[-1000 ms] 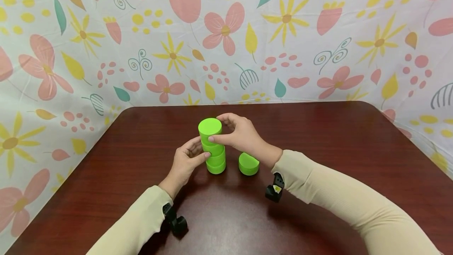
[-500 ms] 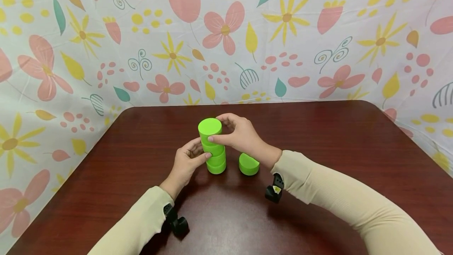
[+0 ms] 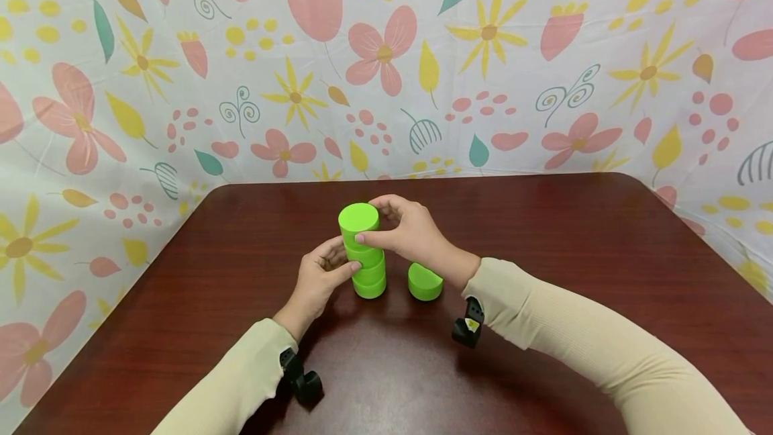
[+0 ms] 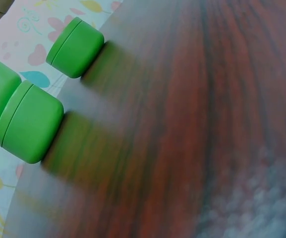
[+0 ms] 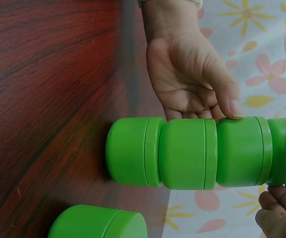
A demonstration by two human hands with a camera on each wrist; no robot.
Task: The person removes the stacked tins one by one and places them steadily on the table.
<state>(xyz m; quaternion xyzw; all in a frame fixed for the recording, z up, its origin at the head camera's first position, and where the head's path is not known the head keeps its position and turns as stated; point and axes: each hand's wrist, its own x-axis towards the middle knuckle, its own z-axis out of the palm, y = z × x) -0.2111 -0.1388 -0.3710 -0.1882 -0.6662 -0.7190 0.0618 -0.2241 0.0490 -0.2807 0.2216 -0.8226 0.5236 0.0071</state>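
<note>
Head view, stack: the stack [image 3: 368, 258] of four green tubs stands upright in the middle of the frame, on the brown table [image 3: 555, 240].
Head view, right hand: the right hand [image 3: 413, 228] is clamped on the top tub [image 3: 359, 219], thumb in front, fingertips behind.
Head view, left hand: the left hand [image 3: 314, 280] grips the stack lower down, from its left.
Head view, loose tub: the loose tub [image 3: 425, 282] stands just right of the stack, apart from it, partly hidden by the right wrist.
Head view, backdrop: flowered cloth [image 3: 386, 116] fills the upper frame.
Left wrist view, tubs: stack at the left edge, cut off; loose tub at upper left. The left hand's grip cannot be told here.
Right wrist view, tubs: stack runs sideways from centre to right edge; loose tub at the bottom, left of centre.
Right wrist view, hands: the left thumb, upper centre, touches the tub below the top one; right fingers hold the top tub at the right edge.
</note>
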